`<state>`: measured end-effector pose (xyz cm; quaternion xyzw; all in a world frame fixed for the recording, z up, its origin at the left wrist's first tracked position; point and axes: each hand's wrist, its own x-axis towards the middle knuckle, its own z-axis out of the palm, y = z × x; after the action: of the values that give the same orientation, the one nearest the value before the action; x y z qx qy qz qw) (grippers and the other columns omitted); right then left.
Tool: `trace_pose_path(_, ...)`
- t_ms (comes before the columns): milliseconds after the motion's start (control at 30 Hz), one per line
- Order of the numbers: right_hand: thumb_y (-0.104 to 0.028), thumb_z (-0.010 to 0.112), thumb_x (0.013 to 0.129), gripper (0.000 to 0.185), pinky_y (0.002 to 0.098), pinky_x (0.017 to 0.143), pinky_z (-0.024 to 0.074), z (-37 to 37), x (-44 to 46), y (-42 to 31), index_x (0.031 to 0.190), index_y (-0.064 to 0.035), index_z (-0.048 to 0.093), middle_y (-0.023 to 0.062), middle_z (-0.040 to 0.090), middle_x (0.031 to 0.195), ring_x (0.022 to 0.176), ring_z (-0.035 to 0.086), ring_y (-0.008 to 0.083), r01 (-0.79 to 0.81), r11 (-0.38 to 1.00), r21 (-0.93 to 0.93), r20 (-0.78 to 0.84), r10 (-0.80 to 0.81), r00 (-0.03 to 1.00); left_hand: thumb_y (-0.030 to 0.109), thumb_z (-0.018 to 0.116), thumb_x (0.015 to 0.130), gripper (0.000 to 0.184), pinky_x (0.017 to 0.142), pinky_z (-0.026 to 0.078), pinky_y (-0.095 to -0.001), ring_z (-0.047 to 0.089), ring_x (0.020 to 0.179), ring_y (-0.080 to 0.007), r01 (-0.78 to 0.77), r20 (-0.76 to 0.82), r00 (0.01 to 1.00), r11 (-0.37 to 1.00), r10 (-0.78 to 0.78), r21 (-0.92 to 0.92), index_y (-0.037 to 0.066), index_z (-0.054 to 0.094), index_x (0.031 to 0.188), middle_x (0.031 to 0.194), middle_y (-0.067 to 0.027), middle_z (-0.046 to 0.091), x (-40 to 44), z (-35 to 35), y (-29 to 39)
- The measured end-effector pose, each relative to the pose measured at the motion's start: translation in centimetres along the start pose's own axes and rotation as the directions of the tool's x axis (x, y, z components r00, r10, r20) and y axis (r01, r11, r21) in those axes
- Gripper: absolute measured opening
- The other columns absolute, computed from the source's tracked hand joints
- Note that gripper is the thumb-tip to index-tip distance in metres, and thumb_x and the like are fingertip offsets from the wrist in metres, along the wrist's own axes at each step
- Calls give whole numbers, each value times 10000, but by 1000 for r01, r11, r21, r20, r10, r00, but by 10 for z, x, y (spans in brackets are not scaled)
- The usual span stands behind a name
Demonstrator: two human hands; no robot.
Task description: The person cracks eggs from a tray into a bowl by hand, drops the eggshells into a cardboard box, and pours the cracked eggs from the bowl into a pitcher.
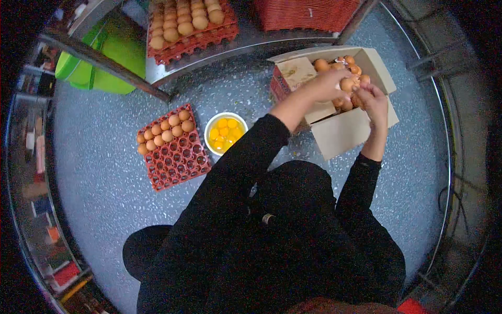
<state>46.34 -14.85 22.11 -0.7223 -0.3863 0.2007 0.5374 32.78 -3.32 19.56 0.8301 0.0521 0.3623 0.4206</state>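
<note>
My left hand [332,85] reaches over an open cardboard box [342,135], its fingers closed around a brown egg [347,84]; whether the shell is whole is too small to tell. Close beside it, my right hand [374,102] has its fingertips pinched together at the same spot, and what they hold is not clear. Brown eggs or shells [321,65] fill the box below, with some white bits among them. To the left, a white bowl [208,142] on the floor contains several yellow yolks [222,132] in clear liquid.
A red egg tray [175,170] lies left of the bowl, its far rows holding brown eggs [166,124]. On a low metal shelf [209,58] stand stacked trays of eggs [185,27] and a red stack of trays [303,14]. A green container [117,63] sits at upper left.
</note>
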Motion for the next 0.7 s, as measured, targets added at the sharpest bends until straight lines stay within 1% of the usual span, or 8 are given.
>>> trace_pose_path(100,-193,644,681,313,231,544,443,-14,8,30,930,-7,605,63,603,719,625,548,98,-138,913,-384,155,211,965,326,651,670,507,806,412,-357,514,936,-282,150,43,987,983,-155,108,48,489,1062,967,-136,547,-18,-3,5)
trace_pose_path(200,-222,644,695,315,218,515,427,-7,5,35,922,-6,610,56,595,694,597,530,81,-99,831,-547,133,203,970,330,620,688,423,774,421,-364,518,893,-301,183,-274,953,968,-131,174,61,533,1002,914,-138,559,-61,-44,1)
trace_pose_path(267,-219,639,707,330,196,514,414,-4,5,36,942,9,598,50,592,698,595,519,74,-116,892,-438,123,187,975,265,627,674,352,748,419,-363,523,840,-290,427,-679,716,871,-162,242,52,555,944,887,-129,561,-107,-86,-2)
trace_pose_path(367,-206,653,713,377,169,568,399,19,-5,8,994,28,564,21,584,793,661,505,63,-213,973,-91,115,222,968,201,649,611,368,751,403,-367,517,805,-302,771,-891,453,502,0,392,37,549,926,879,-146,556,-215,-150,-40)
trace_pose_path(467,-189,645,721,351,165,605,404,44,-18,-22,994,17,569,32,582,826,704,518,63,-155,988,17,163,150,975,196,601,638,338,722,424,-402,493,890,-304,992,-960,95,-57,-264,114,44,527,930,898,-165,525,-297,-181,-49)
trace_pose_path(533,-162,626,732,323,186,673,416,63,-26,-32,998,11,570,53,587,860,765,533,89,-185,979,85,198,166,966,210,584,657,325,720,430,-413,495,892,-309,981,-920,147,-62,-363,181,38,519,926,890,-168,527,-331,-181,-57)
trace_pose_path(600,-163,618,745,309,202,749,403,78,-28,-38,1016,-21,575,40,577,940,843,521,88,-109,983,-148,245,143,959,224,567,676,316,719,436,-423,498,894,-313,966,-863,202,-51,-462,253,33,511,921,883,-171,528,-340,-179,-60)
trace_pose_path(700,-225,556,790,321,201,724,416,112,-36,-30,1036,-20,547,66,573,947,873,510,101,-129,991,23,458,104,883,215,535,701,301,690,459,-418,529,827,-332,893,-816,298,-157,-496,421,23,474,925,865,-172,532,-340,-172,-64)
